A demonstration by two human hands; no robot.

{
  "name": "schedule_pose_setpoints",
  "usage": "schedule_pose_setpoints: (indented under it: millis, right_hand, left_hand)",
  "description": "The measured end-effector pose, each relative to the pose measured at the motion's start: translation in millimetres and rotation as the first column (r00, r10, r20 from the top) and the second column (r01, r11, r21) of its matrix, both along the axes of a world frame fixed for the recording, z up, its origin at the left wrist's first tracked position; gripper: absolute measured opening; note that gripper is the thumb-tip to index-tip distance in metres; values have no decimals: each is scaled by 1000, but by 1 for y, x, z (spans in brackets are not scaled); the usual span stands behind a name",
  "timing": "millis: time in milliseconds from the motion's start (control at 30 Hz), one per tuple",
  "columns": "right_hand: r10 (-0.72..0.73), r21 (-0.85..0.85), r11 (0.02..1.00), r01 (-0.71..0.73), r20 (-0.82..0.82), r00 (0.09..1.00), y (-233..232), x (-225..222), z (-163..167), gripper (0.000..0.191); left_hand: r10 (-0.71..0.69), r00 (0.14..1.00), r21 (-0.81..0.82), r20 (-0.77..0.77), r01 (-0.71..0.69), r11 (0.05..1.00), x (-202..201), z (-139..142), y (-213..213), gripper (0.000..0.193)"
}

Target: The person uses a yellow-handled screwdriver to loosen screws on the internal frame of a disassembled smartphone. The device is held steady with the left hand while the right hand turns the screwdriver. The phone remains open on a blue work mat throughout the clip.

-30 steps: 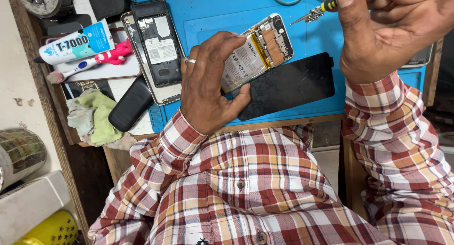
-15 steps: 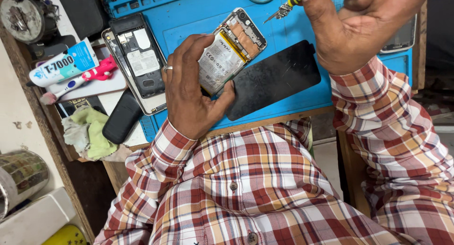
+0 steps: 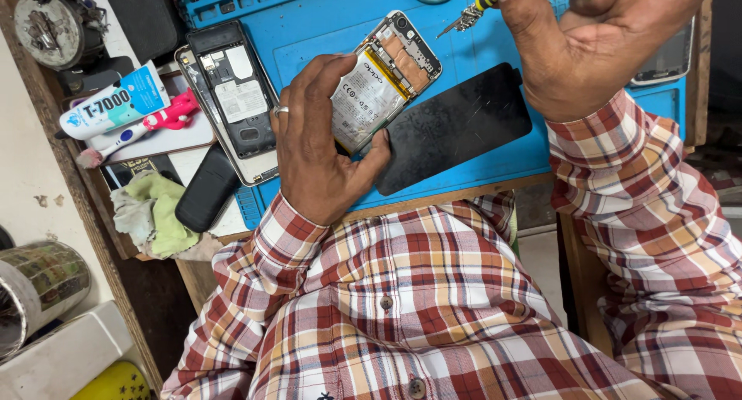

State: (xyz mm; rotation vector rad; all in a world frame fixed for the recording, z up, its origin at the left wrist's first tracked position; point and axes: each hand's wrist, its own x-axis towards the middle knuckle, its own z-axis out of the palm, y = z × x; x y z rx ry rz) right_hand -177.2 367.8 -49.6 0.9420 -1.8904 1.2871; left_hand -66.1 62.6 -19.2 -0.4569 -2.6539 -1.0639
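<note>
The left hand (image 3: 313,149) fingers clamp the opened phone (image 3: 384,79), its long axis slanting up-right; the right hand (image 3: 595,40), pinching a screwdriver (image 3: 468,13), hovers just beyond the phone's top end.

white and blue glue tube (image 3: 116,102) far left; white label on the opened phone's battery (image 3: 368,98).

a long-sleeved checked shirt (image 3: 433,307) is worn, woven in red, white, orange and dark lines. small round dark buttons are seen down the front placket. both sleeves are buttoned to the wrist, with cuffs in the same check. the left hand (image 3: 321,149) is bare save for a silver-coloured ring (image 3: 282,111) on one finger. no covering is seen on the right hand (image 3: 599,40).
</note>
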Motion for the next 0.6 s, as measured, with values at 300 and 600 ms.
schedule_pose_setpoints:
  millis: [300, 600]
  right_hand:
    - [-85, 62, 994, 86, -17, 996, -2, 7, 5, 74]
    - [-113, 174, 979, 110, 6, 994, -12, 13, 29, 38]
  left_hand:
    - [5, 1000, -16, 8, -5, 1000, 1, -4, 1, 80]
    - [22, 1000, -32, -1, -22, 999, 1, -9, 1, 77]
